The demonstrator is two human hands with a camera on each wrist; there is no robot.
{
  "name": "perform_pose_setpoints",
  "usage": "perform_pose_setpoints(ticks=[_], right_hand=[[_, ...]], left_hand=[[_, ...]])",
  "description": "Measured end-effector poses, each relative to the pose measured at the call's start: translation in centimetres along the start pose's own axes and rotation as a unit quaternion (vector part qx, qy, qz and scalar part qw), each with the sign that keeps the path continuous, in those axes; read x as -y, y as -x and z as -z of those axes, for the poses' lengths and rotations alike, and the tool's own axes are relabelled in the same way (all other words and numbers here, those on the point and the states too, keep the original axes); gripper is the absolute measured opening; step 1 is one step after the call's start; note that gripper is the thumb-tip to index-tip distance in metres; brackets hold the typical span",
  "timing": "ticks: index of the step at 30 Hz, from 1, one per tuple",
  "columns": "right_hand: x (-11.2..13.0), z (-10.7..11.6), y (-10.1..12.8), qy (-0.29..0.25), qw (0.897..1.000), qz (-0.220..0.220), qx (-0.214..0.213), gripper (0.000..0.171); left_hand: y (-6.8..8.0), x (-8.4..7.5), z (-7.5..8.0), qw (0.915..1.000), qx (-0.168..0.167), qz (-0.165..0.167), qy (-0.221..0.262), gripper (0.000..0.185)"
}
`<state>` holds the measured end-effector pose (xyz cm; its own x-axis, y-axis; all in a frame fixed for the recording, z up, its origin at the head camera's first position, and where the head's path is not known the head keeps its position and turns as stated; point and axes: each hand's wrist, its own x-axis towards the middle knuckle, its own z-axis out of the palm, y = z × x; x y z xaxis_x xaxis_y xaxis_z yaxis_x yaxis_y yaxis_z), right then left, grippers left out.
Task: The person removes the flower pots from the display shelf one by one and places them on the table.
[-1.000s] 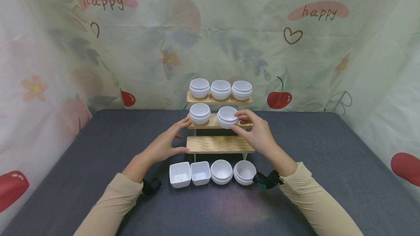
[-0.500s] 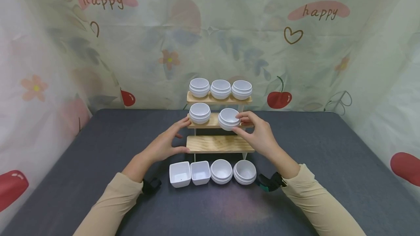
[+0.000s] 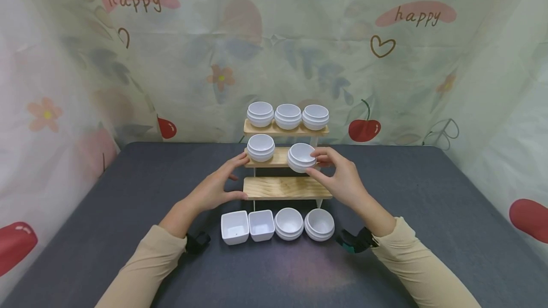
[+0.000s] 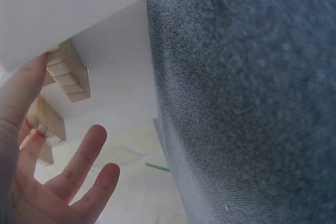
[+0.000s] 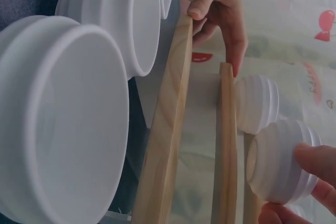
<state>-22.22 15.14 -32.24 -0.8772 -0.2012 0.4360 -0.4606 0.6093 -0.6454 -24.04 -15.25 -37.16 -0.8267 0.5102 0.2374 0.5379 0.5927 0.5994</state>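
A: Where is the bowl (image 3: 301,157) the right hand (image 3: 338,177) has hold of?

B: At the rack's (image 3: 286,188) middle shelf (image 3: 280,158), toward its right end and tipped forward at the front edge. Thumb below and fingers (image 5: 314,161) on the far side pinch its rim; the hand is curled round it, not flat.

A: Which way does it lie from that hand?

B: Just left of the palm, mouth turned up and toward the camera. A second bowl (image 3: 260,148) sits on the same shelf at the left end, well apart from it.

A: And the left hand (image 3: 217,186)?

B: It rests against the rack's left side, thumb at the edge of the lowest shelf, fingertips by the middle one. The fingers look loosely spread; it steadies the wood and grips no bowl.

A: Nearer hand to the held bowl?

B: The right, plainly.
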Motion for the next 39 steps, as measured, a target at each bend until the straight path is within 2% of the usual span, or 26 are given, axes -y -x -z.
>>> perform_pose_setpoints(ticks=[39], right_hand=[[-0.5, 1.3, 1.8, 0.016, 1.0, -0.007, 0.002, 0.033]], left_hand=[[0.1, -0.2, 0.0, 0.9999, 0.004, 0.016, -0.002, 0.093]])
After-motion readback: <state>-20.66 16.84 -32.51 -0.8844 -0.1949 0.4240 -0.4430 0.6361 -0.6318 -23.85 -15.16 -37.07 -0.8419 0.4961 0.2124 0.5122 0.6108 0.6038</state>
